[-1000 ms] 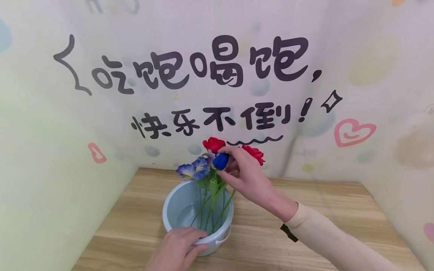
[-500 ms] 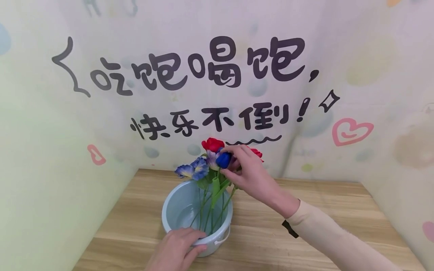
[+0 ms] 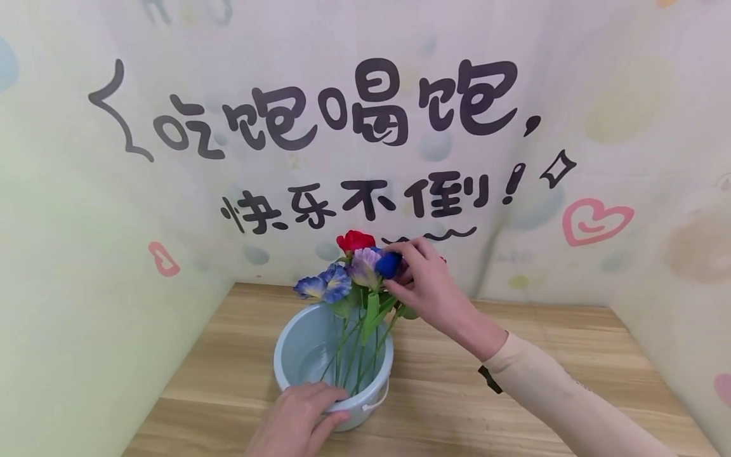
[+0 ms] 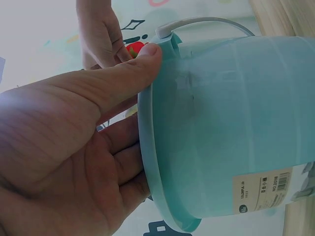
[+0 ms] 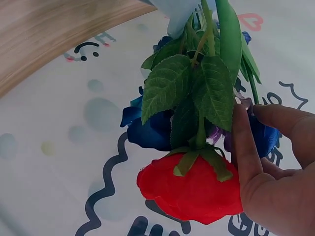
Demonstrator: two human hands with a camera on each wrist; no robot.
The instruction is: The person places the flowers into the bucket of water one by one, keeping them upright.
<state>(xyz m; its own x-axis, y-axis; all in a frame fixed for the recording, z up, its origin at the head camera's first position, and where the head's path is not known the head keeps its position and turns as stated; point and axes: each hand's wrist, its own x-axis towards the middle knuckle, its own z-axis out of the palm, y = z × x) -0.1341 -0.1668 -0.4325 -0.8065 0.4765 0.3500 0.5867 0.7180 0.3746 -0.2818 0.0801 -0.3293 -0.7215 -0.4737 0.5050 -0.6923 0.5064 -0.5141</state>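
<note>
My left hand (image 3: 299,416) grips the near rim of a light blue plastic bucket (image 3: 281,355); in the left wrist view its thumb (image 4: 140,61) lies outside the wall and the other fingers go inside. Artificial flowers stand in the bucket, heads above the rim. My right hand (image 3: 436,292) pinches a dark blue tulip-like bloom (image 3: 388,265) between thumb and fingers. Beside that bloom are a pale purple flower (image 3: 364,268), a blue-and-yellow iris (image 3: 325,284) and a red flower (image 3: 355,241). In the right wrist view, a large red bloom (image 5: 189,187) hangs right beside the fingers, under green leaves (image 5: 167,83).
The bucket stands on a wood-grain table (image 3: 491,374). Behind it rises a pale printed backdrop (image 3: 365,32) with black lettering, and similar panels close in both sides. The bucket's white handle (image 3: 377,398) hangs down on its right side.
My right hand has shifted slightly right with the dark blue bloom, uncovering the pale purple flower. The right-hand red flower is now mostly hidden behind the hand. My left hand stays on the rim.
</note>
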